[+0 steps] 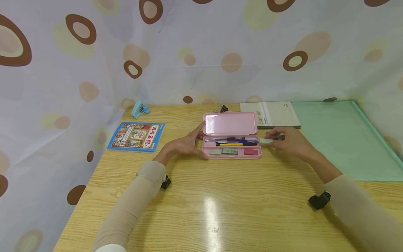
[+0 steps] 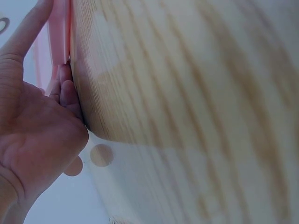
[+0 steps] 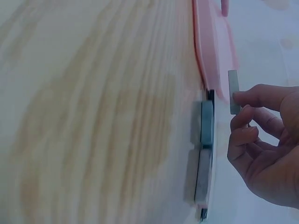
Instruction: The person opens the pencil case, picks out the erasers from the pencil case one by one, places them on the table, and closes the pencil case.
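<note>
An opened pink pencil case (image 1: 231, 157) lies on the table with its lid (image 1: 230, 123) tipped back. Several pens (image 1: 236, 141) fill its rear compartment; in front are a pale grey block (image 1: 215, 152), a speckled dark green block (image 1: 230, 151) and a red block (image 1: 251, 152). My left hand (image 1: 185, 144) rests against the case's left end, thumb by the front corner, index finger by the lid. Between thumb and fingers, my right hand (image 1: 291, 141) pinches a pale grey eraser-like block (image 3: 234, 92) off the case's right side. Near it lie a teal block (image 3: 206, 123) and a grey block (image 3: 202, 175).
Behind my right hand is a notebook (image 1: 278, 112), beside a pale green mat (image 1: 349, 140). A black binder clip (image 1: 224, 109) sits behind the lid. To the left lie a blue-bordered booklet (image 1: 136, 136) and a light blue hole-punch-like item (image 1: 138, 109). Spotted cloth (image 1: 201, 84) hangs behind.
</note>
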`<state>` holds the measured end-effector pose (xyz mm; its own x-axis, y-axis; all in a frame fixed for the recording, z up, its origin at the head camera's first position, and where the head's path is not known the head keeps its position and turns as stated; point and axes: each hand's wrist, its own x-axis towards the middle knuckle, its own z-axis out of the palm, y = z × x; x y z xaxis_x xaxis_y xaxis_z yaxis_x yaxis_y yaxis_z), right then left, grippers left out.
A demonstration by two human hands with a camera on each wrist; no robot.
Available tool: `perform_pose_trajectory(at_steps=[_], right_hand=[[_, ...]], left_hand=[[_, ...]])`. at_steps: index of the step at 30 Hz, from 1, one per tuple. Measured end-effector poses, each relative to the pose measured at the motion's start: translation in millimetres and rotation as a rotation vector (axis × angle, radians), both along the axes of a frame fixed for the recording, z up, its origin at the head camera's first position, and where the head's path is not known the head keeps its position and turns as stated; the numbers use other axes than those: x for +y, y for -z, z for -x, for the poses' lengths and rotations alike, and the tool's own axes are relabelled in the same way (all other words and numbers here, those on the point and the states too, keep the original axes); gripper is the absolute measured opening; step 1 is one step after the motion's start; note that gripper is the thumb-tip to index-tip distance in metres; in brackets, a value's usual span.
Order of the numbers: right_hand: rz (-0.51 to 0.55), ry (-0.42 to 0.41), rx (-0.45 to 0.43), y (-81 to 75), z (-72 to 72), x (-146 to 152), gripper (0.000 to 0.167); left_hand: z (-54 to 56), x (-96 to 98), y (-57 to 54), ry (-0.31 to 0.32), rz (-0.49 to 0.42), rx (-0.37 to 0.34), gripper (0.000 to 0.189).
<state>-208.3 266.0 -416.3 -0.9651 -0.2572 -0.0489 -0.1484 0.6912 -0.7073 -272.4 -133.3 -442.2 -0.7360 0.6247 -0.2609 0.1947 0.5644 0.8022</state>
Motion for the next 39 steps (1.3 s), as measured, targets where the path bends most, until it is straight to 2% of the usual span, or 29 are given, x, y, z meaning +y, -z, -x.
perform_pose_trajectory(at_steps=[8,14,20,28,35,39], right_hand=[[-0.044,-0.014,-0.015,8.3,-6.6,20,0.020],[-0.050,-0.027,-0.029,12.2,-9.4,24,0.020],[-0.038,-0.028,-0.042,9.7,-8.6,23,0.020],[0.057,-0.059,-0.023,6.0,-4.8,7,0.023],[0.025,-0.104,0.016,5.7,-3.3,-18,0.022],[0.053,-0.123,-0.029,4.2,-4.5,-28,0.021]], left_hand=[[0.6,-0.9,1.0,0.006,0.013,0.015,0.138],[-0.2,-1.2,0.8,0.002,0.011,0.003,0.138],[-0.4,-0.9,0.6,0.000,0.005,0.006,0.137],[-0.3,-1.9,-2.6,0.001,0.013,0.000,0.138],[-0.2,-0.6,-2.6,0.006,-0.009,-0.005,0.138],[0.1,-0.4,-1.0,0.003,-0.003,-0.004,0.138]])
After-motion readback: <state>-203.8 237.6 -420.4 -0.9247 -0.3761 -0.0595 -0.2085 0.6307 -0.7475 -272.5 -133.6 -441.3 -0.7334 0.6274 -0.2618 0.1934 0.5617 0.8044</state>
